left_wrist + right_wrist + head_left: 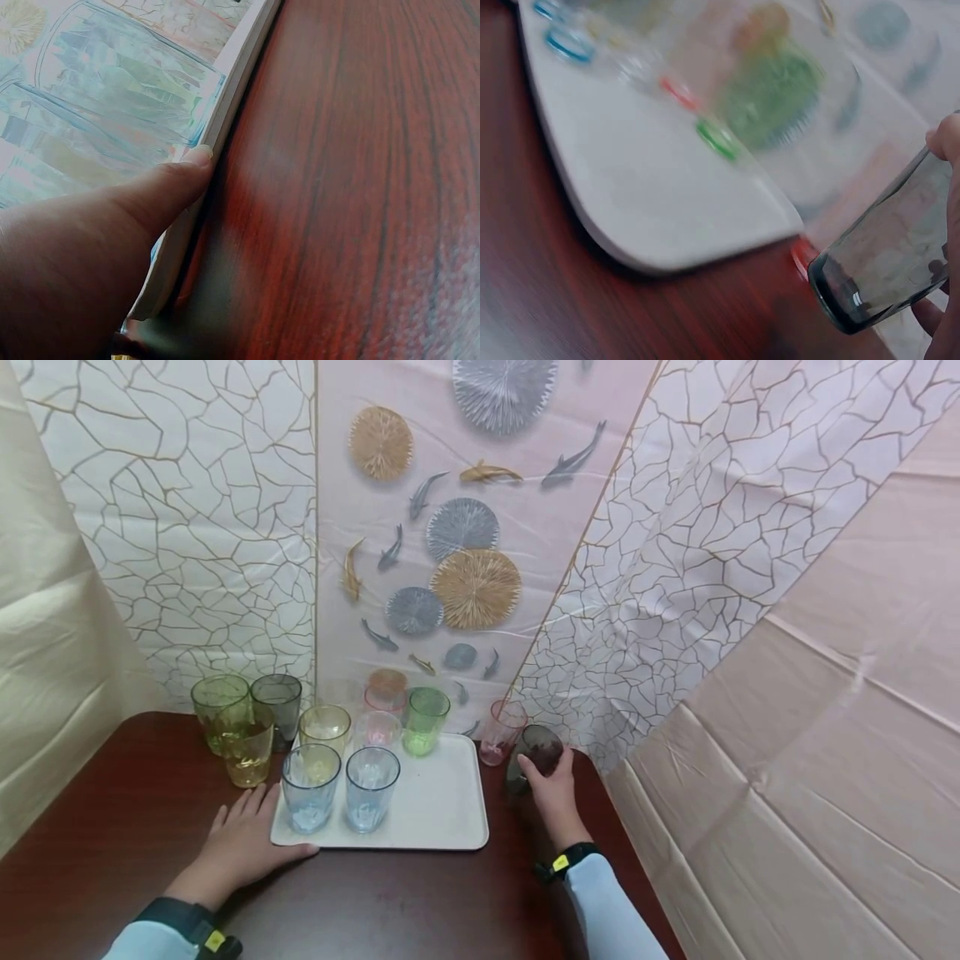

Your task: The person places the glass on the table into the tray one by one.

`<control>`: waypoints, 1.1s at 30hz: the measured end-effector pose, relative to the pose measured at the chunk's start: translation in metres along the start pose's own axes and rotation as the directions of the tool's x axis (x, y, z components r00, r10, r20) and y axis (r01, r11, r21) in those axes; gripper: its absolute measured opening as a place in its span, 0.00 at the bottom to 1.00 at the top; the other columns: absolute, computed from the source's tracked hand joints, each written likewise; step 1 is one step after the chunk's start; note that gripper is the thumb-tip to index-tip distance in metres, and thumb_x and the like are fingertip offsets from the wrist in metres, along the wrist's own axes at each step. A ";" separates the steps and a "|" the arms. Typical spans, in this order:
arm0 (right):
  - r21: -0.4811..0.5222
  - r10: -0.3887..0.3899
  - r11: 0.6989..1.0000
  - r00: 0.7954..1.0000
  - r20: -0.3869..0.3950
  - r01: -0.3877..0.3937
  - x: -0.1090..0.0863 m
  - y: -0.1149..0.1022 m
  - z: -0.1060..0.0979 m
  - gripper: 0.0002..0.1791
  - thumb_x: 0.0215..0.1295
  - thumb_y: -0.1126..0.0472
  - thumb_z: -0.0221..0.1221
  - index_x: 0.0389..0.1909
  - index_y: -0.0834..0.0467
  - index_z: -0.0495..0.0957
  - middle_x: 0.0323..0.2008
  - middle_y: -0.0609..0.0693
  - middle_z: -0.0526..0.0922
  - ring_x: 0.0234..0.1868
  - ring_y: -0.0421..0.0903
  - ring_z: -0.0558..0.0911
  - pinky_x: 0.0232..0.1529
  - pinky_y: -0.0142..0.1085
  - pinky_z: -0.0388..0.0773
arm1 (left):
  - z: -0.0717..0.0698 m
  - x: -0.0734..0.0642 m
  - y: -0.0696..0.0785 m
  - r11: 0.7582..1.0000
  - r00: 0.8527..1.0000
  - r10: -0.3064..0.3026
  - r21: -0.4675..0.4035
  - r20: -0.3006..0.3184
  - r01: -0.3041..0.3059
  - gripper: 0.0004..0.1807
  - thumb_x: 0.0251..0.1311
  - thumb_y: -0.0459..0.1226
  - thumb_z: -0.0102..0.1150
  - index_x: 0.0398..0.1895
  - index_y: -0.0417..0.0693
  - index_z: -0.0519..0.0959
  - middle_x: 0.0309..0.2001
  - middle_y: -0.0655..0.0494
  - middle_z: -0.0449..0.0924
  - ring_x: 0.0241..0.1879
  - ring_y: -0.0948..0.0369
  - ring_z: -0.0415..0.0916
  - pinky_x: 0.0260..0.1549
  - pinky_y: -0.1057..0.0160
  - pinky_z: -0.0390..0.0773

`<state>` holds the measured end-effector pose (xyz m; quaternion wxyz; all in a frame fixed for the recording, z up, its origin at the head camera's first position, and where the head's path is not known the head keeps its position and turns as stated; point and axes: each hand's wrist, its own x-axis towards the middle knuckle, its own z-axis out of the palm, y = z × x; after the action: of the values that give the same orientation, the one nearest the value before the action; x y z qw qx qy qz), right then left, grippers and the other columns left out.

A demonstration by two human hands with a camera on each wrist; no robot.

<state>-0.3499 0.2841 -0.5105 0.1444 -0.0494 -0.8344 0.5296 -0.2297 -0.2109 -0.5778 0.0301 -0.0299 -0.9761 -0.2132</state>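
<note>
My right hand (553,783) grips a dark grey glass (538,752) around its sides, to the right of the white tray (442,802). In the right wrist view that grey glass (889,251) leans, its thick base toward the table; whether it touches the wood I cannot tell. A pink glass (501,735) stands just left of it, off the tray. My left hand (243,839) rests at the tray's front left corner with fingers extended. Its thumb (169,187) lies along the tray's rim, close to a blue glass (309,793). Another blue glass (371,793) stands beside that one.
Farther back on the tray are a yellow glass (325,727), a pale pink glass (379,731) and a green glass (425,722). Left of the tray stand an olive glass (213,706), a grey glass (279,706) and an amber glass (247,752). Patterned cloth (450,652) borders the table's back.
</note>
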 end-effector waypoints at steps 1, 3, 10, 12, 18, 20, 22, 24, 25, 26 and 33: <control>-0.004 -0.006 1.000 1.000 0.010 0.006 -0.004 -0.004 0.004 0.61 0.59 0.32 0.69 0.82 0.51 0.47 0.76 0.60 0.60 0.76 0.54 0.60 0.73 0.56 0.63 | 0.000 0.000 0.000 1.000 1.000 0.002 0.001 -0.001 -0.002 0.79 0.41 0.83 0.58 0.79 0.26 0.54 0.73 0.17 0.52 0.70 0.24 0.49 0.64 0.20 0.47; 0.006 -0.031 1.000 0.999 0.029 0.030 -0.014 -0.015 0.015 0.58 0.60 0.36 0.70 0.81 0.53 0.49 0.74 0.60 0.64 0.74 0.54 0.63 0.73 0.56 0.64 | -0.001 -0.001 0.001 1.000 1.000 0.003 0.004 -0.001 -0.003 0.79 0.41 0.83 0.57 0.79 0.26 0.54 0.73 0.17 0.52 0.70 0.24 0.49 0.64 0.20 0.47; 0.078 -0.122 0.990 0.987 0.102 0.115 -0.033 -0.040 0.067 0.49 0.62 0.47 0.73 0.78 0.53 0.57 0.67 0.58 0.74 0.65 0.52 0.74 0.65 0.51 0.74 | 0.002 0.001 -0.001 1.000 1.000 -0.001 -0.004 -0.001 0.001 0.80 0.40 0.84 0.57 0.79 0.27 0.54 0.74 0.18 0.52 0.70 0.24 0.49 0.65 0.20 0.46; 0.073 -0.125 0.991 0.984 0.124 0.116 -0.036 -0.047 0.081 0.50 0.61 0.46 0.73 0.79 0.54 0.57 0.66 0.58 0.74 0.65 0.52 0.75 0.65 0.50 0.75 | 0.003 0.001 -0.002 1.000 1.000 0.000 -0.006 -0.001 0.000 0.80 0.40 0.84 0.57 0.79 0.27 0.54 0.73 0.18 0.52 0.70 0.24 0.49 0.65 0.20 0.45; 0.058 -0.135 0.990 0.965 0.225 0.125 -0.043 -0.063 0.116 0.47 0.60 0.42 0.73 0.76 0.52 0.61 0.65 0.54 0.74 0.67 0.49 0.72 0.65 0.49 0.74 | 0.003 0.001 -0.002 1.000 1.000 0.005 -0.007 -0.010 -0.005 0.80 0.39 0.84 0.57 0.79 0.27 0.54 0.73 0.18 0.52 0.70 0.25 0.49 0.65 0.20 0.46; 0.055 -0.143 0.990 0.957 0.252 0.133 -0.043 -0.066 0.124 0.46 0.61 0.43 0.72 0.74 0.51 0.62 0.64 0.52 0.74 0.65 0.49 0.73 0.64 0.49 0.74 | 0.003 0.001 -0.002 1.000 1.000 0.006 -0.008 -0.012 -0.006 0.79 0.40 0.83 0.57 0.79 0.27 0.54 0.74 0.19 0.52 0.70 0.25 0.49 0.65 0.20 0.46; 0.062 -0.155 0.988 0.951 0.269 0.144 -0.044 -0.068 0.131 0.44 0.61 0.44 0.73 0.73 0.53 0.63 0.63 0.52 0.73 0.64 0.50 0.73 0.64 0.50 0.75 | 0.003 0.000 -0.002 1.000 1.000 0.006 -0.008 -0.013 -0.006 0.79 0.40 0.83 0.57 0.79 0.28 0.54 0.74 0.19 0.52 0.70 0.25 0.49 0.65 0.20 0.46; 0.067 -0.163 0.986 0.947 0.277 0.150 -0.044 -0.069 0.136 0.44 0.60 0.45 0.73 0.72 0.54 0.64 0.63 0.52 0.73 0.64 0.50 0.73 0.63 0.50 0.75 | 0.003 0.000 -0.002 1.000 1.000 0.006 -0.010 -0.012 -0.006 0.79 0.40 0.83 0.58 0.79 0.27 0.54 0.74 0.19 0.53 0.70 0.25 0.49 0.65 0.20 0.46; 0.072 -0.166 0.986 0.945 0.281 0.152 -0.044 -0.070 0.138 0.44 0.60 0.46 0.74 0.72 0.54 0.65 0.62 0.53 0.73 0.63 0.51 0.73 0.62 0.50 0.75 | 0.002 0.000 -0.002 1.000 1.000 0.005 -0.011 -0.011 -0.005 0.79 0.41 0.83 0.58 0.79 0.27 0.54 0.74 0.19 0.52 0.70 0.25 0.49 0.65 0.20 0.46; 0.077 -0.169 0.985 0.944 0.284 0.153 -0.044 -0.069 0.140 0.43 0.60 0.46 0.74 0.71 0.55 0.65 0.62 0.53 0.73 0.63 0.51 0.73 0.62 0.51 0.75 | 0.002 0.000 -0.002 1.000 1.000 0.003 -0.011 -0.010 -0.003 0.78 0.41 0.82 0.58 0.79 0.27 0.54 0.74 0.19 0.52 0.70 0.25 0.49 0.65 0.20 0.46; 0.076 -0.149 0.988 0.950 0.276 0.133 -0.043 -0.063 0.151 0.46 0.59 0.46 0.75 0.73 0.55 0.64 0.64 0.54 0.73 0.65 0.49 0.73 0.64 0.50 0.75 | 0.000 0.000 -0.001 1.000 1.000 -0.004 -0.007 0.002 0.004 0.79 0.40 0.83 0.58 0.79 0.26 0.54 0.74 0.18 0.52 0.70 0.25 0.48 0.65 0.20 0.45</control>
<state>-0.3487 0.1152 -0.5215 0.0633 0.0898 -0.8325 0.5430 -0.2300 -0.2120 -0.5778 0.0286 -0.0282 -0.9755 -0.2165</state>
